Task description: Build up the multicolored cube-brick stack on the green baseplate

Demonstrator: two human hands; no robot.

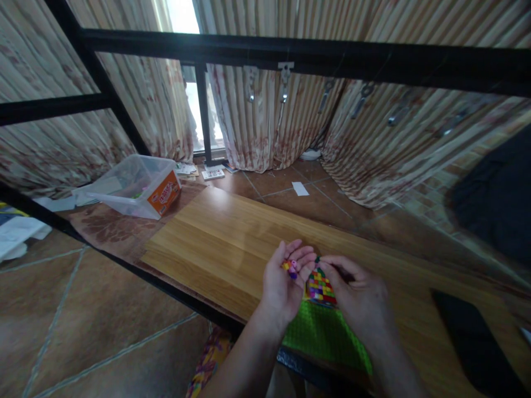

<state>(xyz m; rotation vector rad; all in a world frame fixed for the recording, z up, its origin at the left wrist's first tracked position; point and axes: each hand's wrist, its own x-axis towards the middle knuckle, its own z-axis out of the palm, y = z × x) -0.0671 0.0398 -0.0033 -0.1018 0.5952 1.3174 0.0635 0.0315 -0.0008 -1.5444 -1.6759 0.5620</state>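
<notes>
My left hand [282, 279] is turned palm up and cups several small toy bricks [290, 268] in yellow, orange, pink and purple. Between the thumb and fingertips of my right hand [357, 284] is a small dark green brick [317, 259]. Just below it, a block of many-coloured bricks [321, 288] stands at the far part of a bright green studded baseplate [327, 331]. My right hand partly covers this block, and my forearms frame the baseplate at the table's near edge.
The wooden tabletop [215, 243] stretches left and right. A clear plastic box [136, 190] with an orange label stands at its far left end. A black flat rectangular object [473, 337] lies at right. Dark metal bars [265, 50] with hanging hooks cross above, before curtains.
</notes>
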